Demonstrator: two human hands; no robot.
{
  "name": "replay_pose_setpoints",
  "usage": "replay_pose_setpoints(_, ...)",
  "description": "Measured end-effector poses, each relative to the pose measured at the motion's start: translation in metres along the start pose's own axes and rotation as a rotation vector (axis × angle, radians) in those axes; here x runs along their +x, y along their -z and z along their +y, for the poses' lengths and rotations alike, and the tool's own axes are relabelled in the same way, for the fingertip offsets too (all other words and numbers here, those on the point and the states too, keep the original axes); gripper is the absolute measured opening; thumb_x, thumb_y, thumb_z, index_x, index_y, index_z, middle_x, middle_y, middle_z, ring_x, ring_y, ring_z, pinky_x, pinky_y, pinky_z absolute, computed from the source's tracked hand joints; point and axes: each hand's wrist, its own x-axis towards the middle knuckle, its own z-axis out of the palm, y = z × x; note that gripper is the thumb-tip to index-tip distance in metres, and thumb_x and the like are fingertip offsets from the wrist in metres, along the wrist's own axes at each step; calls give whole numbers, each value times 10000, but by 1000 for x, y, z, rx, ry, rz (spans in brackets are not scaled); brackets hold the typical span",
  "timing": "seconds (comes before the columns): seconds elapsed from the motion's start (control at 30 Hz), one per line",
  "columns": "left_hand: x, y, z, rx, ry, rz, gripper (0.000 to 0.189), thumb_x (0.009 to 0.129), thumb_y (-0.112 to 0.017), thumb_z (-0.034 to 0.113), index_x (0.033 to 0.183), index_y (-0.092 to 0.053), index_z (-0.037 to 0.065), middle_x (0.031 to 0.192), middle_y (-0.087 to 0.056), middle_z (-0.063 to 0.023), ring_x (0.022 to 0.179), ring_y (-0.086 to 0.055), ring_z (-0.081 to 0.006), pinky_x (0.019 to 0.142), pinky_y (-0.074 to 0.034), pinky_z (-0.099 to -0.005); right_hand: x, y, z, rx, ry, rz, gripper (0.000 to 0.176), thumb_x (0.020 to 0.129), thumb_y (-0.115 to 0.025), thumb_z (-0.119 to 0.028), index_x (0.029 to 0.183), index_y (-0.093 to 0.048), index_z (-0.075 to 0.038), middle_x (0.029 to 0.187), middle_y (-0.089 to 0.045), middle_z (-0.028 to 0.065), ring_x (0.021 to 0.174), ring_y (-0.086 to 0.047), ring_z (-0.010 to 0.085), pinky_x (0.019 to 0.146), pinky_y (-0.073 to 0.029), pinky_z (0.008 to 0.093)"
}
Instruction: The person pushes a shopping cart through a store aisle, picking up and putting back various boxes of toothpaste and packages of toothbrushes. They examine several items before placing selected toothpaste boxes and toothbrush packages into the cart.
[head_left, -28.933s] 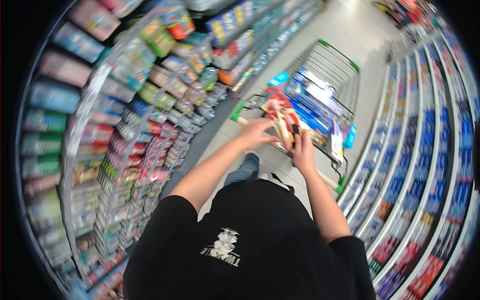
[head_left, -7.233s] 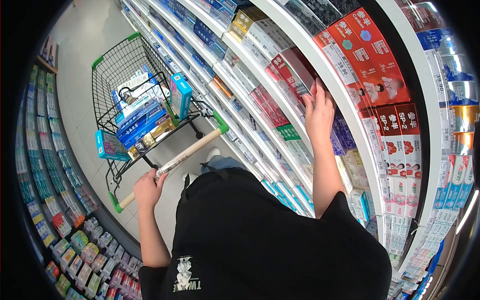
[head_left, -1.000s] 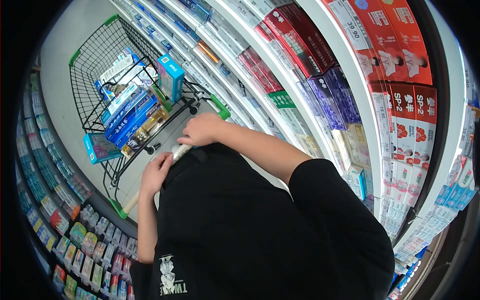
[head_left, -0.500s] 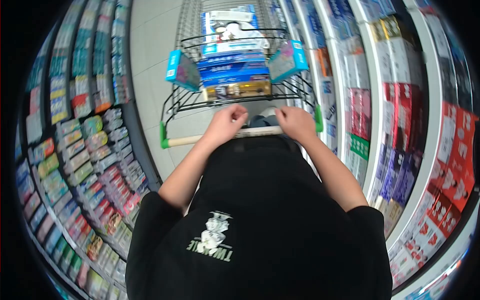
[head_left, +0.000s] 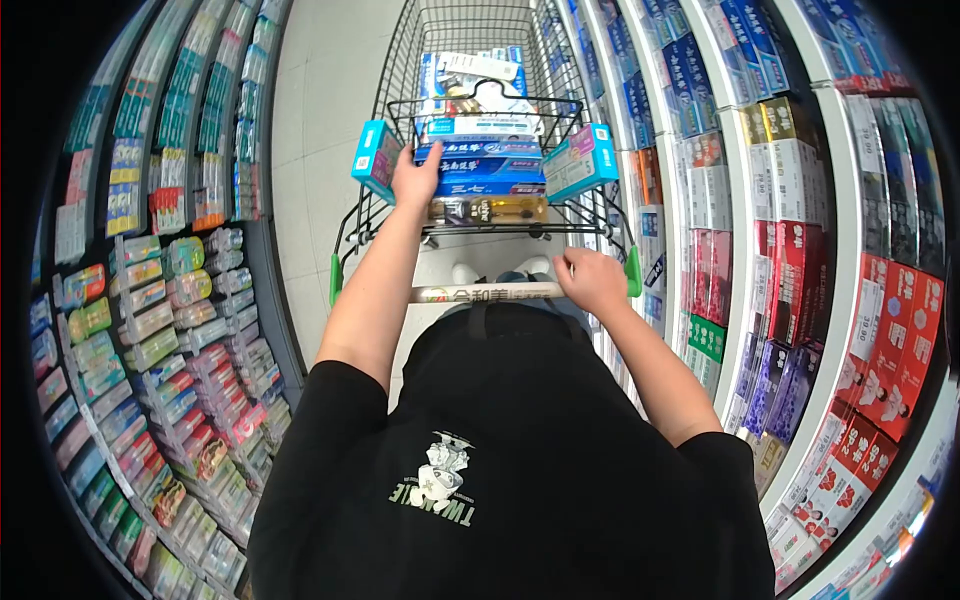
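My left hand [head_left: 415,180] reaches into the front part of the shopping cart [head_left: 500,232]. Its thumb and fingers bend round the left ends of stacked blue toothpaste boxes [head_left: 490,165]; some fingertips are hidden. Beside that hand, a turquoise box [head_left: 374,160] leans at the left side of the cart. A second turquoise box [head_left: 582,160] stands on the right side. Gold-and-dark boxes [head_left: 500,210] lie nearest me, below the blue ones. My right hand [head_left: 595,280] is closed round the right end of the cart handle [head_left: 480,293], near its green end piece.
Shelves of packaged goods [head_left: 190,330] line the aisle at left. On the right, shelving [head_left: 740,250] with several rows of boxes runs close along the cart. More blue and white boxes [head_left: 470,80] lie deeper in the basket. Tiled floor [head_left: 305,130] shows at left.
My left hand has left the handle area and moved forward to the blue boxes. My right hand stays at the handle. The cart sits slightly lower and farther right in view.
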Motion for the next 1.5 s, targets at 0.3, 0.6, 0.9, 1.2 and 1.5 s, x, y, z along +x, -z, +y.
replay_pose_setpoints(0.3, -20, 50, 28, -666, 26, -203, 484, 922, -834, 153, 1325, -632, -22, 1001, -736, -49, 858, -672, -90, 740, -537, -247, 31, 11, -4, 97, -46, 82, 357, 977, -611, -434, 1082, -696, -104, 1018, -744, 132, 886, -732, 353, 750, -574, 489)
replay_pose_setpoints(0.6, -63, 71, 42, -740, 211, -465, 277, 985, -757, 228, 1207, -699, 73, 943, -722, 8, 720, -646, -41, 579, -432, -206, 77, 19, -4, 176, 162, 568, 1099, 782, -888, -314, 1669, -246, -217, 1652, -364, 175, 1425, -487, 383, 1050, -532, 448)
replay_pose_setpoints(0.9, 7, 65, 65, -425, 217, -604, 622, 1056, -541, 577, 1265, -666, 4, 837, -623, -65, 702, -653, -158, 653, -550, -259, 143, 29, 4, 210, 224, 463, 618, 753, -830, -221, 1347, -660, -241, 1451, -608, 71, 1267, -627, 318, 1032, -548, 433)
replay_pose_setpoints(1.2, 43, 108, 99, 987, -738, -612, 676, 901, -592, 768, 897, -733, 107, 750, -724, -180, 781, -729, -395, 706, -562, -514, 215, 60, -2, 420, 116, 575, 558, 774, -841, -228, 1301, -675, -150, 1282, -706, 69, 1083, -716, 320, 918, -586, 400)
replay_pose_setpoints(1.5, 114, 94, 151, 1001, -538, -698, 712, 895, -584, 781, 911, -752, 89, 826, -734, -216, 856, -718, -425, 772, -558, -530, 276, 124, 24, 1625, -51, 185, 656, 922, -818, -145, 1463, -458, -53, 1274, -674, 111, 1161, -695, 246, 971, -567, 378)
